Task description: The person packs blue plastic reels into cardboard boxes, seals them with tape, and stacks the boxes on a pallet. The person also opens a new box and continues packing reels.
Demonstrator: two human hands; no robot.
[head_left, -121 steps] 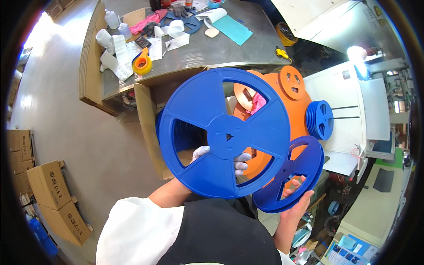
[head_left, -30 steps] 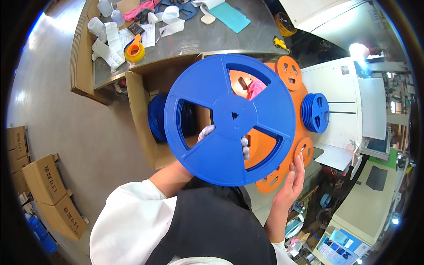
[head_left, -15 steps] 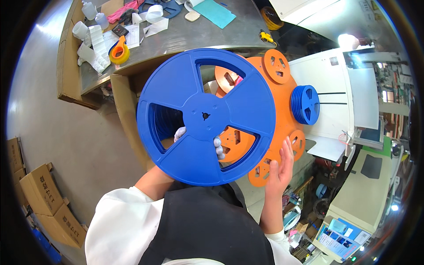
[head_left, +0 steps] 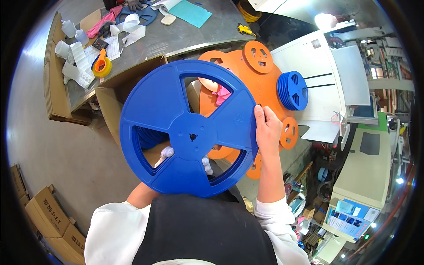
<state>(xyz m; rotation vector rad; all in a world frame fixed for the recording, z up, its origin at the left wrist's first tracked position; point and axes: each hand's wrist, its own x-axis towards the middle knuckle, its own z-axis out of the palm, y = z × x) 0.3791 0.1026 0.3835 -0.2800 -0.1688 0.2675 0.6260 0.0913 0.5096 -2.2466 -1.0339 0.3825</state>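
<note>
A large blue plastic reel (head_left: 183,132) with three cut-out windows fills the middle, its flat face up. Doubled edges show inside its windows; whether several reels lie together I cannot tell. My left hand (head_left: 166,153), in white finger coverings, holds it from beneath, with fingertips showing through two windows and the palm hidden. At the right rim my bare right hand (head_left: 268,128) grips the edge, thumb on top and fingers wrapped round. Under the reel stands an open cardboard box (head_left: 108,104), with more blue reel edges (head_left: 149,138) seen inside through the left window.
Beyond the reel is an orange round turntable (head_left: 269,95) carrying smaller orange discs (head_left: 258,57) and a blue reel stack (head_left: 293,90). A metal table (head_left: 172,37) holds a tape dispenser (head_left: 102,66), bottles and papers. Cartons (head_left: 48,212) stand at lower left; a white machine (head_left: 309,66) is right.
My right hand has moved up and left from beside the reel and closed on its right rim. The reel sits lower and further left in view; the whole scene has shifted left.
</note>
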